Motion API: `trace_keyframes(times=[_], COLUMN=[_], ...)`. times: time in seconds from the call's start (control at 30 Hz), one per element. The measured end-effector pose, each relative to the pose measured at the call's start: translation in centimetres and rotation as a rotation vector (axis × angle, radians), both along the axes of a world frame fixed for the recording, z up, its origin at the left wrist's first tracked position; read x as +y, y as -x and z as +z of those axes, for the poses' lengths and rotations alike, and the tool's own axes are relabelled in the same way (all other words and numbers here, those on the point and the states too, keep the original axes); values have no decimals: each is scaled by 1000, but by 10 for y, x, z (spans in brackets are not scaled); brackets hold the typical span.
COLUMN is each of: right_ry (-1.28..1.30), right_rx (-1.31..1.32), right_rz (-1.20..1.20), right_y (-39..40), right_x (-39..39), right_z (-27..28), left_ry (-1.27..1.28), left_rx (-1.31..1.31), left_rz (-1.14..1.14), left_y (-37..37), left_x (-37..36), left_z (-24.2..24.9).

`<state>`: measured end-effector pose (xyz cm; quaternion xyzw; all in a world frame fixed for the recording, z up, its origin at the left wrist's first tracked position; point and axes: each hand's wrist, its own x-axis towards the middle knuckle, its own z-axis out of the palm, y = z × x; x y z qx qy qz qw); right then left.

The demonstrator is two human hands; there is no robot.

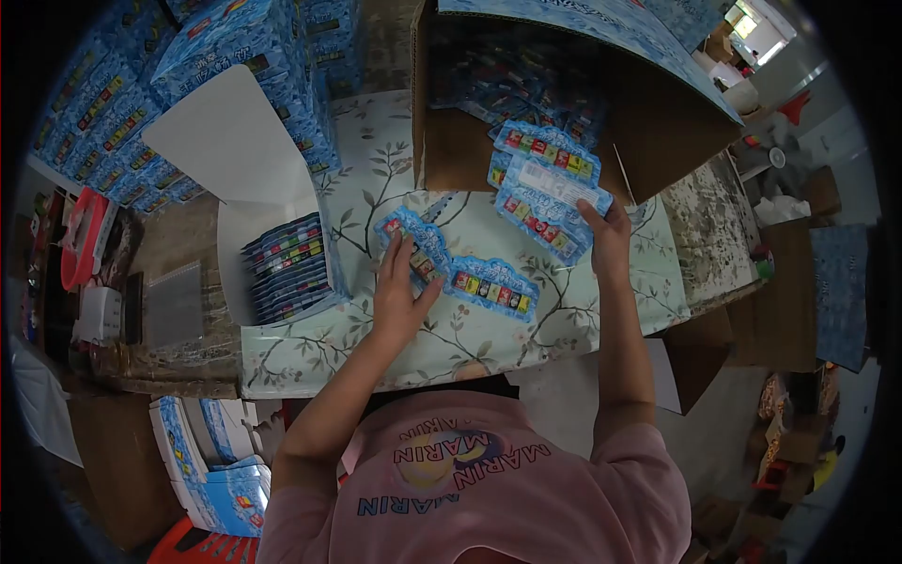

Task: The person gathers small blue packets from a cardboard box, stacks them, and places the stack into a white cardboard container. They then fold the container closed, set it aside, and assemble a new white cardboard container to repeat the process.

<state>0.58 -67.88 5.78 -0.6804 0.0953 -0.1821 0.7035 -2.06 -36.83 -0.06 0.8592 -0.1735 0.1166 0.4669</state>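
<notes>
My right hand [609, 240] pinches the right edge of a blue printed packet [543, 218], holding it at the mouth of a big cardboard box [658, 141]. Other blue packets [547, 148] lie behind it, partly covered. My left hand [399, 296] rests with fingers stretched and thumb apart on another blue packet [425, 241], on the tablecloth. Just right of that hand, a further packet [495, 288] lies flat. On the left stands a white display box [272, 202], its lid raised, with a row of packets [287, 268] inside.
Stacked blue printed cartons [225, 56] rise at the back left. Heaped packets [526, 89] fill the big box's dark inside. A floral tablecloth [470, 352] covers the table. Flattened blue-and-white cartons [221, 479] sit below at left, above a red plastic chair [202, 545].
</notes>
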Motion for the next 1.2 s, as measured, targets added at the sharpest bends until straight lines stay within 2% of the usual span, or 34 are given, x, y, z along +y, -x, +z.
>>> trace_keyframes(times=[0.07, 0.1, 0.13, 0.17, 0.2, 0.23, 0.3, 0.33, 0.37, 0.43, 0.47, 0.53, 0.57, 0.63, 0.67, 0.73, 0.77, 0.83, 0.87, 0.93, 1.0, 1.07, 1.1, 1.17, 1.2], right_ry=[-168, -169, -164, -156, 99, 101, 800, 1094, 1095, 984, 984, 1245, 1249, 965, 967, 1011, 1012, 634, 636, 450, 484, 688, 682, 1034, 1030], right_rx=[30, 34, 181, 327, 312, 312, 161, 27, 32, 101, 110, -215, -216, -13, -9, -77, -74, 63, 67, 269, 276, 235, 238, -30, -31], right_rz=[37, 39, 129, 219, 241, 239, -100, -128, -133, 308, 307, 378, 378, 385, 388, -6, -7, -81, -82, 91, 135, 229, 234, 136, 137], right_y=[5, 5, 4, 3, 1, 2, 6, 11, 12, 11, 11, 4, -2, -12, -12, -10, -6, 6, 10, 19, 34, 47, 51, 57, 57], right_x=[3, 5, 8, 8, 5, 7, 16, 24, 26, 26, 27, 30, 27, 19, 15, 11, 9, 8, 6, 2, 14, 32, 40, 51, 52], right_z=[-1, -6, -16, -28, -51, -51, -52, -28, -20, -13, -17, -26, -25, -23, -21, -6, 1, 12, 6, -14, -33, -45, -45, -41, -41], left_ry=[23, 47, 47, -69, -183, -180, -487, -485, -420, -350, -316, -280, -310, -335, -394, -452, -436, -418, -437, -452, -366, -366, -312, -264, -190], left_rx=[-12, -36, -32, -71, -113, -114, -119, -113, -78, -36, -74, -116, -91, -61, -47, -34, -1, 35, 45, 57, 139, 160, 198, 239, 213], left_rz=[-24, -51, -50, -94, -140, -141, -206, -210, -196, -190, -230, -269, -299, -324, -334, -347, -360, -374, -406, -445, -508, -530, -518, -503, -482], left_y=[1, 0, 0, 0, 0, 2, 8, 11, 11, 10, 6, -5, -10, -19, -23, -32, -36, -42, -45, -50, -56, -56, -53, -44, -38], left_x=[-4, -6, -8, -11, -13, -13, -13, -13, -13, -18, -24, -37, -46, -58, -61, -66, -67, -68, -69, -69, -65, -53, -48, -40, -37], left_z=[8, 10, 7, 0, -5, -9, -16, -15, -14, -10, -9, -7, -6, -5, -5, -2, 0, 7, 11, 14, 15, 15, 15, 14, 14])
